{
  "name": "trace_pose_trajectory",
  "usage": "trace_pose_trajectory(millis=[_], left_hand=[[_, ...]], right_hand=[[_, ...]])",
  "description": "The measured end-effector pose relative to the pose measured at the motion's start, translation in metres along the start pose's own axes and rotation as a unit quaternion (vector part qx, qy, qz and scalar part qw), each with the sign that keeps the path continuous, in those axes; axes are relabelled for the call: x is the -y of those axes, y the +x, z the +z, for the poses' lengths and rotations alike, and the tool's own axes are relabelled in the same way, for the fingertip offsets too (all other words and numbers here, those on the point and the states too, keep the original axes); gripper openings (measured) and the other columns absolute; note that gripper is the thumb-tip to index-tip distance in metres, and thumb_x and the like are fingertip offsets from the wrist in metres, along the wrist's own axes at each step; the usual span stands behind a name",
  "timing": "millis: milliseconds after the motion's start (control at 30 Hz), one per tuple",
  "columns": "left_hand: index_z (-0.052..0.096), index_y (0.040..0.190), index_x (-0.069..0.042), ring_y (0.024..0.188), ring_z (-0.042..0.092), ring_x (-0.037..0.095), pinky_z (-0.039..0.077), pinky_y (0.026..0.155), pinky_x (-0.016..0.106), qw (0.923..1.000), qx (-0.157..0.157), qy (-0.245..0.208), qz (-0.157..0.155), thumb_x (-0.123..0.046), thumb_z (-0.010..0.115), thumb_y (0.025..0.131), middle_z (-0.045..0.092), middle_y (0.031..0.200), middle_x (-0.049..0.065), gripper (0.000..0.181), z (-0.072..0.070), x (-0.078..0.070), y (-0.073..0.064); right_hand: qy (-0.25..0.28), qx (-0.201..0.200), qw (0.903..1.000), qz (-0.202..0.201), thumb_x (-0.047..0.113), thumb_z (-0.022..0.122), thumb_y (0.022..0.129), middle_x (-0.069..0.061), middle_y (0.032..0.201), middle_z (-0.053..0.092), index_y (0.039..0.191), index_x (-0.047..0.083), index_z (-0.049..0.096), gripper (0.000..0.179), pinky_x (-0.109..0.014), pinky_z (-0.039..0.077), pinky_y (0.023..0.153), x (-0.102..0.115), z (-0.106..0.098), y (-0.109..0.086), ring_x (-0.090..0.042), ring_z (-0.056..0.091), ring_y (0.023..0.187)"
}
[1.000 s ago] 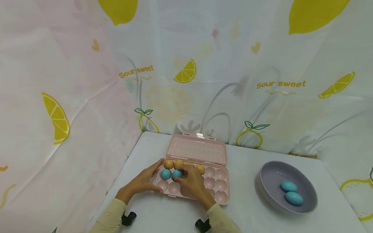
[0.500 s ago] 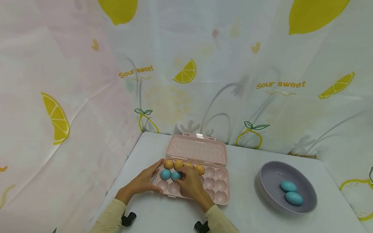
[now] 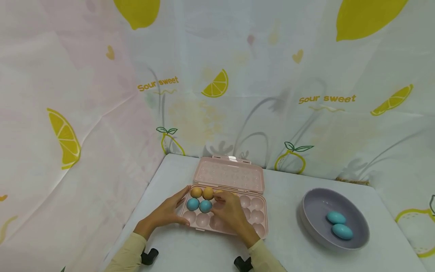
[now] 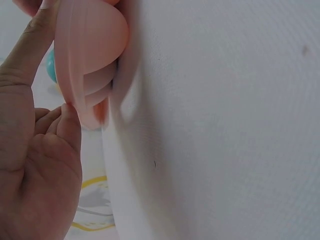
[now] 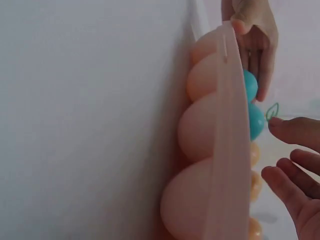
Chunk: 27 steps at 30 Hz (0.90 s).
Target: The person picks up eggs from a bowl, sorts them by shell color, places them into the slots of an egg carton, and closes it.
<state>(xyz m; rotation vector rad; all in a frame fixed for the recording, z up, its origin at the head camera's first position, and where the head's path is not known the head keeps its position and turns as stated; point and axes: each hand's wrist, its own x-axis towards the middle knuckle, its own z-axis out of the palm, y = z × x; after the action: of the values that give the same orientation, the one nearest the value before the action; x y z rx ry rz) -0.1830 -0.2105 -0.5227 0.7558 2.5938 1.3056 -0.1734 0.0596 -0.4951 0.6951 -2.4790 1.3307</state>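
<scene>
A pink egg carton (image 3: pixel 257 216) lies on the white table with its lid (image 3: pixel 229 175) folded back. My left hand (image 3: pixel 165 212) holds the carton's left end, thumb at the front corner and fingers at the back one. In the second row sit two blue eggs, one at the left end (image 3: pixel 192 204) and the other (image 3: pixel 205 206) just right of it. Yellow eggs (image 3: pixel 208 193) fill part of the back row, some hidden behind my right hand (image 3: pixel 232 212). That hand hovers over the carton, its fingers (image 5: pixel 300 134) apart from the right-hand blue egg and holding nothing.
A grey-purple bowl (image 3: pixel 314 211) stands on the right side of the table, with two blue eggs (image 3: pixel 342 231) inside. Behind the table (image 3: pixel 285 211) and along its left hangs a lemon-print cloth (image 3: pixel 251 124).
My right hand has let go of the second blue egg and drawn slightly right, leaving it in its cup. The left hand stays at the carton's end.
</scene>
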Motion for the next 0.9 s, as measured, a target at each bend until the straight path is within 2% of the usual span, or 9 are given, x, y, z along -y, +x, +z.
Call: trace_pose_trajectory(millis=[100, 233, 367, 500, 700, 900], left_hand=[[0.018, 0.156, -0.006, 0.145, 0.023, 0.028, 0.033, 0.111, 0.039, 1.0000, -0.003, -0.001, -0.002, -0.041, 0.091, 0.059, 0.022, 0.160, 0.010, 0.126, 0.000, 0.000, 0.000], [0.018, 0.156, -0.006, 0.145, 0.024, 0.028, 0.033, 0.111, 0.039, 1.0000, -0.004, 0.004, -0.006, -0.042, 0.091, 0.059, 0.022, 0.160, 0.010, 0.127, 0.000, -0.001, 0.000], [0.018, 0.156, -0.006, 0.145, 0.024, 0.027, 0.033, 0.111, 0.038, 1.0000, -0.003, 0.003, -0.009, -0.042, 0.091, 0.059, 0.022, 0.160, 0.010, 0.127, 0.000, -0.002, 0.000], [0.018, 0.156, -0.007, 0.145, 0.024, 0.027, 0.033, 0.111, 0.038, 0.9999, -0.002, 0.003, -0.012, -0.042, 0.091, 0.059, 0.022, 0.160, 0.010, 0.126, 0.001, -0.001, -0.002], [0.017, 0.156, -0.007, 0.145, 0.023, 0.026, 0.033, 0.111, 0.037, 1.0000, -0.002, 0.005, -0.003, -0.043, 0.090, 0.059, 0.021, 0.160, 0.008, 0.127, 0.000, 0.002, 0.000], [0.016, 0.156, -0.006, 0.145, 0.023, 0.025, 0.034, 0.111, 0.036, 0.9999, 0.000, 0.012, -0.007, -0.045, 0.090, 0.058, 0.021, 0.160, 0.007, 0.129, 0.000, 0.001, 0.000]], right_hand=[[0.011, -0.017, 0.9997, -0.010, -0.002, 0.082, 0.072, -0.013, 0.104, 0.068, 0.109, -0.003, 0.068, 0.039, -0.030, 0.059, 0.082, -0.002, -0.013, 0.001, -0.026, 0.069, 0.095], [-0.009, -0.040, 0.9991, -0.011, -0.004, 0.082, 0.072, -0.012, 0.104, 0.068, 0.108, -0.002, 0.069, 0.039, -0.029, 0.059, 0.079, -0.007, -0.029, 0.000, -0.025, 0.067, 0.096], [-0.036, -0.050, 0.9980, 0.009, -0.002, 0.083, 0.072, -0.010, 0.104, 0.068, 0.108, -0.001, 0.069, 0.039, -0.028, 0.059, 0.079, -0.013, -0.047, -0.003, -0.024, 0.068, 0.095], [-0.051, -0.059, 0.9967, 0.021, -0.003, 0.082, 0.072, -0.010, 0.105, 0.068, 0.109, -0.001, 0.069, 0.039, -0.032, 0.059, 0.079, -0.019, -0.070, -0.008, -0.026, 0.069, 0.094], [-0.090, -0.098, 0.9910, -0.014, -0.007, 0.085, 0.066, -0.013, 0.100, 0.069, 0.104, -0.002, 0.069, 0.041, -0.033, 0.060, 0.076, -0.030, -0.109, -0.012, -0.027, 0.069, 0.092], [-0.151, -0.129, 0.9784, -0.056, -0.011, 0.086, 0.061, -0.015, 0.095, 0.069, 0.099, -0.005, 0.069, 0.042, -0.034, 0.060, 0.071, -0.045, -0.140, -0.022, -0.029, 0.069, 0.087]])
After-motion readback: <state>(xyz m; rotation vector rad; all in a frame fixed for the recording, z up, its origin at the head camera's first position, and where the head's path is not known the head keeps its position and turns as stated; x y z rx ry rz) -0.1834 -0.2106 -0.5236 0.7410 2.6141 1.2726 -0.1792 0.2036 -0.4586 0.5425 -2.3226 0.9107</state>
